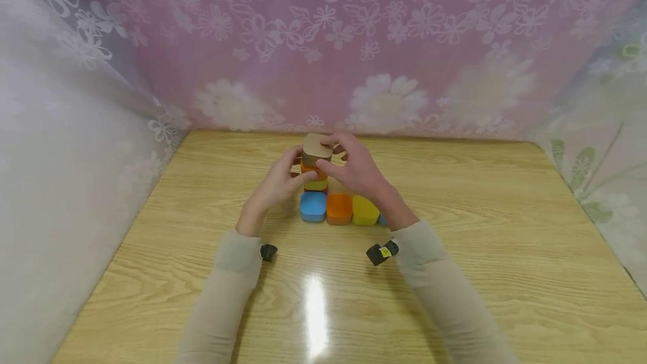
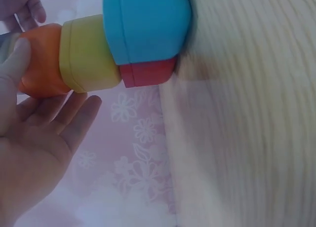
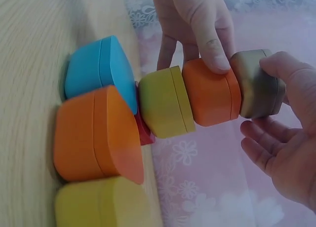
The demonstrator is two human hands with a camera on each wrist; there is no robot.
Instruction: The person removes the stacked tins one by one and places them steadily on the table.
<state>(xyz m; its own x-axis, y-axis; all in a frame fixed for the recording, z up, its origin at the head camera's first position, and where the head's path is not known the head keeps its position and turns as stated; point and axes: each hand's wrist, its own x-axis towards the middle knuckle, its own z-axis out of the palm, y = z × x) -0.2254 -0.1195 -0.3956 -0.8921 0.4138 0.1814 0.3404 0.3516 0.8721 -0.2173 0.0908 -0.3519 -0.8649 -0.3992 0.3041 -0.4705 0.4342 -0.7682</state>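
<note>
Head view: stacking step, tan block [image 1: 317,149] atop tower [image 1: 315,180] between both hands, left hand [image 1: 277,184] steadying orange block [image 3: 212,91], right hand [image 1: 360,170] pinching tan block; next, probably square it, let go gently

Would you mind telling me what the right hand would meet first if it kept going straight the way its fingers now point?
Probably the tan box atop the stack: the right hand already touches it there. Beyond it lies the left hand, though depth is unclear.
</note>
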